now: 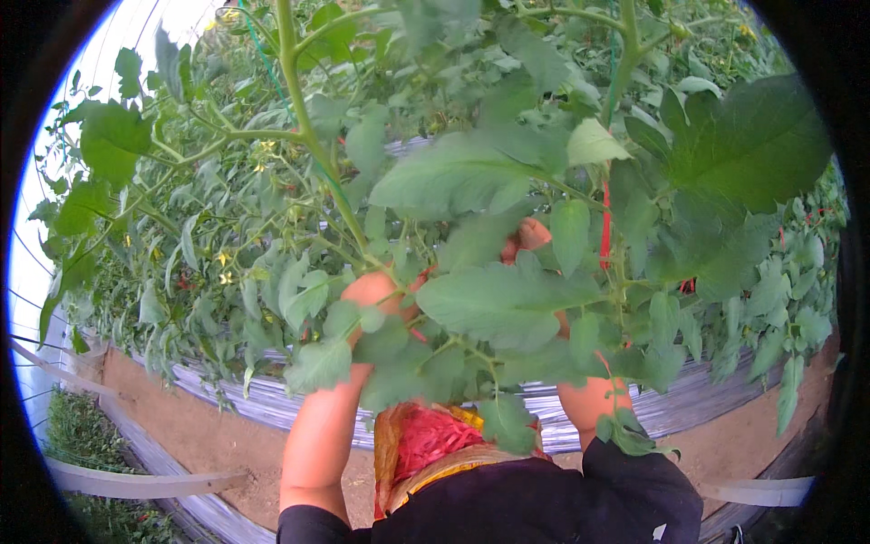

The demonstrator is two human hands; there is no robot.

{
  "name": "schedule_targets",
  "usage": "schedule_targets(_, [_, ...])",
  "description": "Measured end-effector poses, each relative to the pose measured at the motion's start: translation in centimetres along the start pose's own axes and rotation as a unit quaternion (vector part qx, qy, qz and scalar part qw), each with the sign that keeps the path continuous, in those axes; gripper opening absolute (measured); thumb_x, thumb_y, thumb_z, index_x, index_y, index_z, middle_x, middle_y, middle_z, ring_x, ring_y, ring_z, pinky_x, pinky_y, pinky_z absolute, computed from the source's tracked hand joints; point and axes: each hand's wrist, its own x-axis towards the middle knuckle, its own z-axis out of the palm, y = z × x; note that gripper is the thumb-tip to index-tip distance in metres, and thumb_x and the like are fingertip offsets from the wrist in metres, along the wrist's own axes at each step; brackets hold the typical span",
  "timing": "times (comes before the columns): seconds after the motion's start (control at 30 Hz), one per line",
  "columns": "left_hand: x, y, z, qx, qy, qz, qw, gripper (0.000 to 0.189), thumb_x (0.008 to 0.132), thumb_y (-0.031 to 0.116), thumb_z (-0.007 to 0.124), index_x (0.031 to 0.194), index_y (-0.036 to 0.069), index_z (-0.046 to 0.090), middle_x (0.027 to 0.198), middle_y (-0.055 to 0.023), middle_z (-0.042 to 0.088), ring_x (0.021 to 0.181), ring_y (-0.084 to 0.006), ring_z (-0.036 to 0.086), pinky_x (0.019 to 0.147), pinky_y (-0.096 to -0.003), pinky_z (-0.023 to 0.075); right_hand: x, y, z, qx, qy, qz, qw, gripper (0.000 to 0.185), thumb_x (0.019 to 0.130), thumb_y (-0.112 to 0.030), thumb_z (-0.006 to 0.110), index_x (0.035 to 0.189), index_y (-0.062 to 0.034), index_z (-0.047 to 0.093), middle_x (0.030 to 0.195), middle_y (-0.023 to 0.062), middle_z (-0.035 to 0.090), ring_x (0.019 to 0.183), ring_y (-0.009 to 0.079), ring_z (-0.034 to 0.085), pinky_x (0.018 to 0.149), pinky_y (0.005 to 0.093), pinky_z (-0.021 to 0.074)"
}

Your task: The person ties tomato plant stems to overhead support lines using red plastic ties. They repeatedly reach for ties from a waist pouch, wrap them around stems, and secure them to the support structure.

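Among tomato leaves, my left hand (pixel 372 291) is at the lower part of a thick green tomato stem (pixel 304 115). Leaves hide most of its fingers, so its grip is unclear. A bit of red tie (pixel 423 277) shows right beside it. Farther out, my right hand (pixel 532 234) appears only as curled fingers behind blurred leaves, with a spot of red next to them. Large tomato leaves (pixel 506 302) cover much of both forearms. At my waist hangs an open yellow-brown bag (pixel 386 469) holding many red plastic strips (pixel 435 435).
A red strip (pixel 605 224) hangs on another stem to the right. Green twine (pixel 268 61) runs up beside the left stem. Silvery plastic mulch (pixel 258 398) edges the bed above bare soil (pixel 183 408). A pale band (pixel 143 481) crosses the lower left.
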Motion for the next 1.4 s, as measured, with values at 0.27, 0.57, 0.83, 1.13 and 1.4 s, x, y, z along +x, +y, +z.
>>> schedule_targets(0.27, [0.2, -4.7, 3.1, -0.053, 0.144, 0.154, 0.976, 0.025, 0.079, 0.022, 0.071, 0.094, 0.003, 0.064, 0.080, -0.0191, 0.064, 0.077, -0.0404, 0.064, 0.065, -0.0471, 0.0511, 0.2, 0.8, -0.3, -0.023, 0.007, 0.009, 1.000, 0.035, 0.098, -0.028, 0.054, 0.121, -0.0012, 0.058, 0.114, 0.0105, 0.063, 0.099, 0.0224, 0.060, 0.087, 0.0403, 0.0497])
schedule_targets(0.57, [1.1, -3.0, 2.7, 0.037, 0.034, 0.066, 0.997, 0.012, 0.076, 0.016, 0.069, 0.078, 0.005, 0.067, 0.069, -0.0164, 0.063, 0.068, -0.0371, 0.062, 0.061, -0.0455, 0.0491, -1.2, 0.6, 0.3, -0.068, 0.004, 0.015, 0.998, 0.033, 0.099, -0.026, 0.054, 0.119, -0.0011, 0.060, 0.112, 0.0097, 0.064, 0.097, 0.0201, 0.060, 0.085, 0.0385, 0.0502])
schedule_targets(0.83, [-1.0, 0.0, 0.7, 0.071, 0.007, 0.069, 0.995, 0.010, 0.077, 0.015, 0.065, 0.072, 0.008, 0.071, 0.062, -0.0083, 0.067, 0.062, -0.0296, 0.068, 0.063, -0.0390, 0.0543, -1.9, 1.5, -0.1, -0.095, 0.003, 0.006, 0.995, 0.032, 0.099, -0.025, 0.055, 0.118, -0.0010, 0.061, 0.110, 0.0089, 0.066, 0.095, 0.0181, 0.061, 0.084, 0.0369, 0.0506])
schedule_targets(1.13, [-2.5, -4.1, 2.5, 0.130, -0.089, 0.063, 0.985, 0.056, 0.075, 0.028, 0.076, 0.127, 0.014, 0.062, 0.124, -0.0139, 0.065, 0.112, -0.0347, 0.061, 0.094, -0.0420, 0.0509, 0.5, 3.1, -0.8, -0.205, 0.008, 0.035, 0.978, 0.028, 0.099, -0.025, 0.055, 0.111, -0.0013, 0.065, 0.102, 0.0077, 0.069, 0.090, 0.0148, 0.063, 0.081, 0.0350, 0.0511])
schedule_targets(1.4, [-3.7, -5.3, 2.8, 0.148, -0.020, 0.085, 0.985, 0.048, 0.072, 0.023, 0.078, 0.117, 0.013, 0.068, 0.110, -0.0111, 0.070, 0.099, -0.0337, 0.067, 0.088, -0.0412, 0.0531, 7.8, 9.1, -4.6, -0.528, -0.088, -0.040, 0.844, 0.032, 0.094, -0.031, 0.057, 0.095, -0.0037, 0.072, 0.094, 0.0127, 0.071, 0.084, 0.0292, 0.066, 0.078, 0.0409, 0.0515])
